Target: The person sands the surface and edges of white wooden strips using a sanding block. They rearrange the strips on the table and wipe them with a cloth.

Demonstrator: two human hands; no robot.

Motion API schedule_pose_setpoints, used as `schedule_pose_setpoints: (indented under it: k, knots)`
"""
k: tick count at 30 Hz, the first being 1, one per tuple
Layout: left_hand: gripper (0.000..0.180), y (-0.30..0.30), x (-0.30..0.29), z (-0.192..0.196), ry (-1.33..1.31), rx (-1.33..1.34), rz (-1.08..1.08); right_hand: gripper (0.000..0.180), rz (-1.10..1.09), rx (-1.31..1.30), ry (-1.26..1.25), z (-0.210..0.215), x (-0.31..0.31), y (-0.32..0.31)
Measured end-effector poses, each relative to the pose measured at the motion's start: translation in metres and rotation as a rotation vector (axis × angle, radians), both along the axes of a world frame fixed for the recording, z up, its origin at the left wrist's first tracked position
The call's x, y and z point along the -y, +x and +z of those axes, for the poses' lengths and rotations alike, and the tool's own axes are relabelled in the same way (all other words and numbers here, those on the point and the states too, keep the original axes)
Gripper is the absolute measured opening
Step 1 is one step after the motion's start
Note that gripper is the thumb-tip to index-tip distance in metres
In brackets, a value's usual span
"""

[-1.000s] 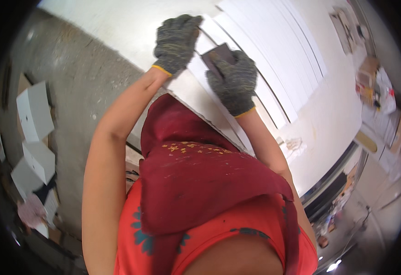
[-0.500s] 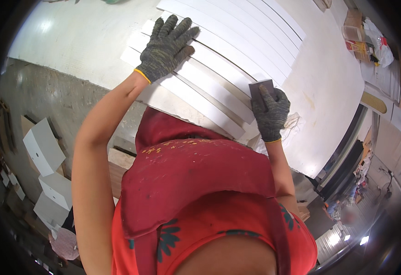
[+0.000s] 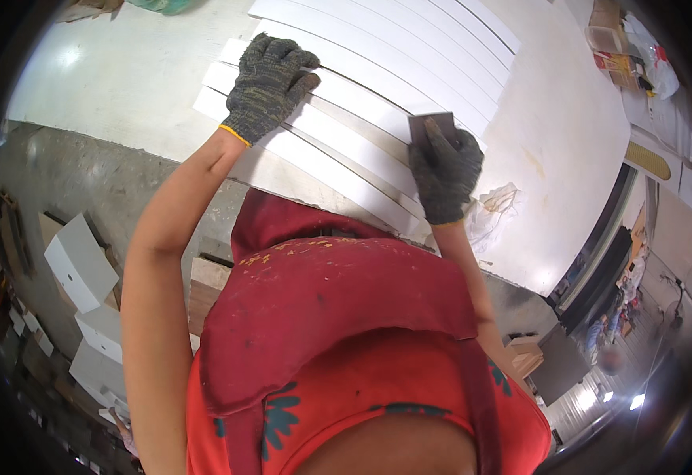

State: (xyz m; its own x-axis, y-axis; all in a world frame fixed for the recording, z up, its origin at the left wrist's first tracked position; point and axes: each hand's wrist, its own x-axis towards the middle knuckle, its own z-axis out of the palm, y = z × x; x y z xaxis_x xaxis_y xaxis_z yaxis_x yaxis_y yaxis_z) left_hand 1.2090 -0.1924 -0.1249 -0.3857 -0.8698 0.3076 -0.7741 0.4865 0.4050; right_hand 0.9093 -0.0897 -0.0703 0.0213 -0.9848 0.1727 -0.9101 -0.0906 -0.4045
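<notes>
Both my hands wear dark grey-green knit gloves with yellow cuffs. My left hand (image 3: 268, 89) lies over the left ends of the nearer white strips (image 3: 344, 176), its fingers a little bent and its thumb apart. My right hand (image 3: 446, 174) grips a dark grey sanding block (image 3: 418, 127), with a finger stretched along its top. The block rests by the right ends of the strips, against one of the middle ones. Its underside is hidden. More white strips (image 3: 397, 49) lie side by side just beyond.
A pale worktable (image 3: 555, 174) carries the strips. Crumpled clear plastic (image 3: 494, 212) lies right of my right hand. A green bag (image 3: 160, 5) is at the far left, and cardboard and plastic bags (image 3: 648, 63) at the far right. White panels (image 3: 83, 265) stand on the floor at left.
My right hand has moved left and slightly away from me with the sanding block. My left hand appears slightly further left, its fingers more bent and closer together.
</notes>
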Motion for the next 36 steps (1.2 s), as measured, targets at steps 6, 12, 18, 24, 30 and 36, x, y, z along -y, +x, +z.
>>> schedule_pose_setpoints:
  k: [6,12,18,24,30,36]
  knots:
    - [0.027,-0.001,-0.003,-0.004,-0.013,0.018,0.041,0.044,-0.01,-0.164,0.05,0.004,-0.017,-0.011]
    - [0.028,0.0,0.001,0.002,0.05,0.013,0.022,0.042,0.046,-0.197,-0.053,0.005,0.002,0.025]
    - [0.031,-0.001,0.0,-0.004,0.107,0.03,0.048,0.045,-0.018,-0.258,-0.015,0.004,-0.022,-0.026]
    - [0.031,0.0,0.001,-0.004,0.139,0.049,0.034,0.037,0.13,-0.233,-0.132,0.002,0.01,0.055]
    - [0.029,-0.001,-0.001,-0.003,0.014,-0.018,0.021,0.043,0.114,-0.168,0.006,0.003,-0.013,0.005]
    - [0.032,-0.002,-0.001,-0.009,0.071,-0.003,0.043,0.043,0.155,-0.181,-0.057,0.003,0.003,0.038]
